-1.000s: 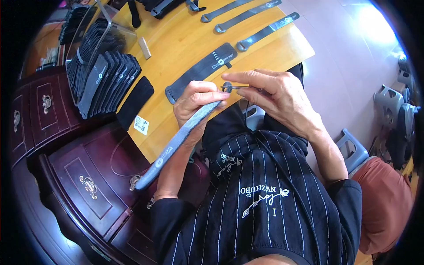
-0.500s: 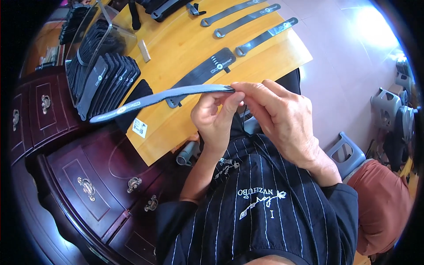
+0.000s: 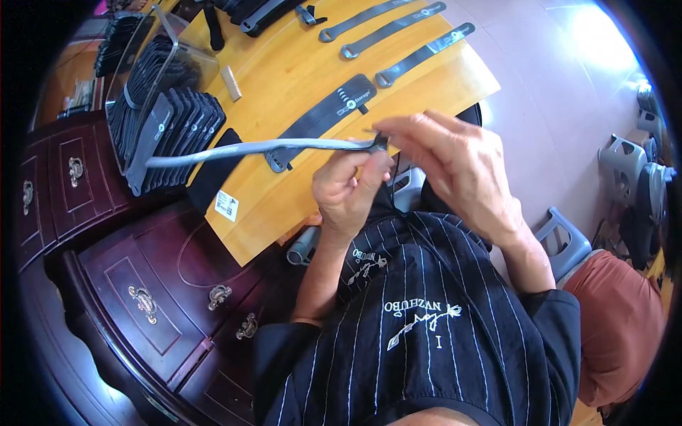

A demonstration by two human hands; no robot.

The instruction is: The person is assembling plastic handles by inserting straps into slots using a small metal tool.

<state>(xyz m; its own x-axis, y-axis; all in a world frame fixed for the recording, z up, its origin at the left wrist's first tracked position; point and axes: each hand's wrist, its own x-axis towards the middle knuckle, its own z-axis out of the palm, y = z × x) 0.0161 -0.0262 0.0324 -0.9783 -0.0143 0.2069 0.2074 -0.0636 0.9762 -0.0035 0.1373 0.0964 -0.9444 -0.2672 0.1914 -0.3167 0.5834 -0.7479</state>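
A long grey strap (image 3: pixel 241 149) is stretched out sideways above the table, its far left end in front of the upright straps. My left hand (image 3: pixel 348 188) pinches its right end between thumb and fingers, where a dark flap stands up. Just above that end is my right hand (image 3: pixel 458 167), its fingers bent together and slightly blurred. A tiny bit sticks out at its fingertips, too small to name. Under the held strap, a wide dark printed strap (image 3: pixel 320 117) lies on the wooden table (image 3: pixel 270 78).
Several narrower grey straps (image 3: pixel 426 55) lie at the table's far right. A clear bin (image 3: pixel 174 39) with stacked black straps stands at the left, near a small wooden block (image 3: pixel 231 83). Dark red drawers (image 3: pixel 142 302) are at the lower left, grey stools (image 3: pixel 561 241) at the right.
The strap's left end has risen slightly and the strap has turned more edge-on. The right fingertips have lifted a little off the left thumb, and the dark flap now stands up.
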